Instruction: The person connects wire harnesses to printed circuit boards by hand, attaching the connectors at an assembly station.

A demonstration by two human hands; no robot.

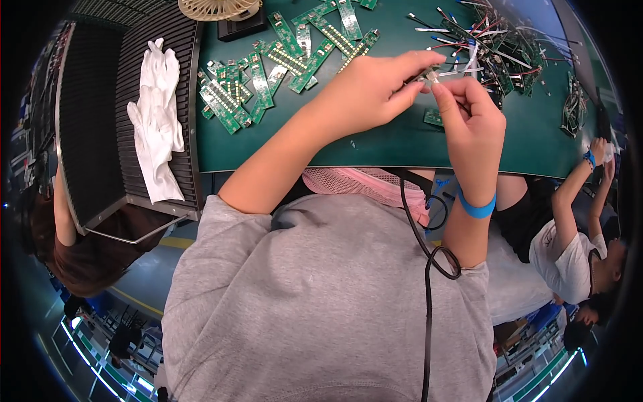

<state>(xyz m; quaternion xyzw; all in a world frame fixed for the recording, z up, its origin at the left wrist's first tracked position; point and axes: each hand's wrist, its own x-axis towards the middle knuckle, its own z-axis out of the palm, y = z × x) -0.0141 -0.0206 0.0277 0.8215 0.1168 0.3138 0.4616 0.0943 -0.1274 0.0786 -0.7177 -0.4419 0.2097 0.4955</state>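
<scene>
Above the green table, my two hands meet at one small part. My left hand pinches a small green circuit board, mostly hidden by the fingers. My right hand, a blue band at its wrist, is closed with thumb and fingertips on a small white connector at the board's edge. Whether the connector is seated in the board I cannot tell. Just below the fingertips another green board lies on the table, partly covered by my right hand.
Loose green circuit boards spread over the left; boards with tangled wires pile at the right. A wire bundle lies farther right. White gloves rest on a black ribbed rack. A fan stands behind. Other people work on both sides.
</scene>
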